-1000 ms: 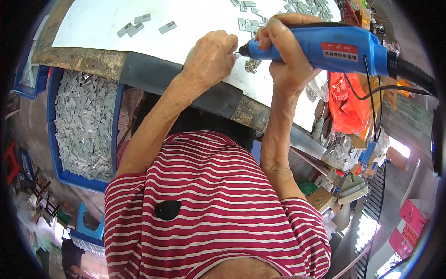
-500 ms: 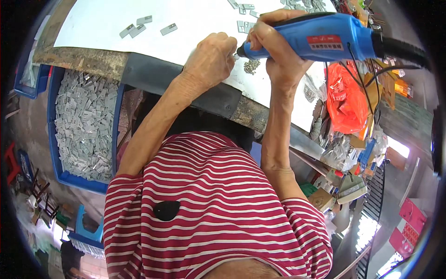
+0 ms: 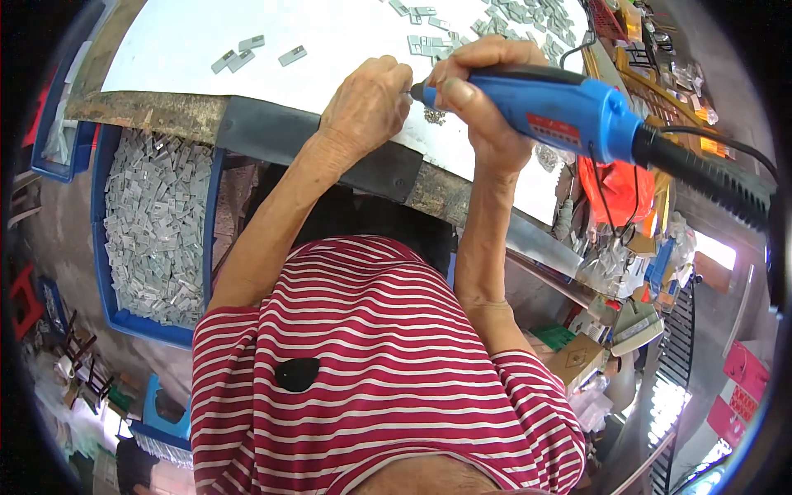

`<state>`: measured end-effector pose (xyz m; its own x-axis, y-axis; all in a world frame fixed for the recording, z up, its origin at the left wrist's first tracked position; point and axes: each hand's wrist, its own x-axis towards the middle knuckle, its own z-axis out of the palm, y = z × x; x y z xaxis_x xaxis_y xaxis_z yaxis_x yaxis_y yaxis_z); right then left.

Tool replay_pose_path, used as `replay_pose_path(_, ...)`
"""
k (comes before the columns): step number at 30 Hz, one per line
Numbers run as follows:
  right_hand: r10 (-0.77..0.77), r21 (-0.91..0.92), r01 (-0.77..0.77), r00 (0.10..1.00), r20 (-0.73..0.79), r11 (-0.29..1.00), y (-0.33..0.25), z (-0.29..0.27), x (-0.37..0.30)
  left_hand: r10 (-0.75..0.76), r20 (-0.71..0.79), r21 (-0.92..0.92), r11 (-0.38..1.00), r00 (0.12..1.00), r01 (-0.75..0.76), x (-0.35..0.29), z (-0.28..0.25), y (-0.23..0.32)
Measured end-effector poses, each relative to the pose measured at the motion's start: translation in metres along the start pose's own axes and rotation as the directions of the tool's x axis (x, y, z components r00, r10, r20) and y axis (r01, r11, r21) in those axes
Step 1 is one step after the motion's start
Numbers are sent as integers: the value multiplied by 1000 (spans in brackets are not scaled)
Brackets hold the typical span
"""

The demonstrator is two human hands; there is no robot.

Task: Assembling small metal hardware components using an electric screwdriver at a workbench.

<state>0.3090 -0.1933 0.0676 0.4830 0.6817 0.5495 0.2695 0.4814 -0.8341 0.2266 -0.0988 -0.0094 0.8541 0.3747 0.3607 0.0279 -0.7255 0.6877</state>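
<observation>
My right hand (image 3: 501,136) is wrapped round a blue electric screwdriver (image 3: 569,115). The tool lies nearly level, its black tip pointing left and its cable end lower at the right. Close against that tip is my left hand (image 3: 365,106), its fingers curled in a pinch over the table edge. Whatever sits between those fingers is hidden by the hand. Just right of it, below the tool's nose, lies a small pile of tiny screws (image 3: 434,117). Loose grey rectangular pieces (image 3: 292,55) with a dark hole lie on the white table top (image 3: 181,49).
More grey pieces (image 3: 535,18) are scattered at the far right of the table. At the left, a blue bin (image 3: 153,327) is full of similar pieces. A red plastic bag (image 3: 615,191) hangs by the table's right side, near the tool's ribbed cable sleeve (image 3: 701,172).
The screwdriver's cable end has swung downward, and its tip has shifted slightly left and up. My right hand moved with it. My left hand stays pinched in nearly the same place.
</observation>
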Motion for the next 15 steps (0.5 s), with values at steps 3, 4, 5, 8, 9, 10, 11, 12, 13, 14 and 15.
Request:
replay_pose_path(3,1,26,-2,999,38,1000,-4,0,-3,8,10,30,1000,1000,-8,0,0,1)
replay_pose_path(4,-5,21,4,998,62,1000,-7,-1,-4,11,7,34,999,1000,-11,0,0,1)
replay_pose_path(5,-11,16,9,996,85,1000,-11,-1,-4,12,8,36,999,1000,-12,0,-1,1)
replay_pose_path(8,-217,302,171,968,127,938,-28,0,11,28,14,5,1000,1000,-28,-1,-3,1)
replay_pose_path(9,-193,323,142,972,132,936,-35,-4,15,12,1,-15,1000,1000,-12,-2,-5,2)
replay_pose_path(10,-184,348,143,979,87,927,-34,-8,15,8,-19,-48,999,1000,-9,-4,-5,-1)
replay_pose_path(11,-196,307,175,980,40,935,-33,-13,11,12,-25,-46,999,1000,-13,-3,-2,-2)
replay_pose_path(12,-210,265,205,978,-7,942,-34,-19,7,24,-24,-36,999,999,-25,0,0,-3)
replay_pose_path(13,-209,213,218,976,-67,952,-38,-21,2,34,-15,-29,999,999,-34,-2,1,-3)
replay_pose_path(14,-209,211,220,975,-73,952,-40,-22,-3,45,-25,-19,999,999,-46,-1,2,-2)
replay_pose_path(15,-186,183,206,975,-119,961,-41,-24,-8,48,-19,-19,999,999,-49,-2,0,-2)
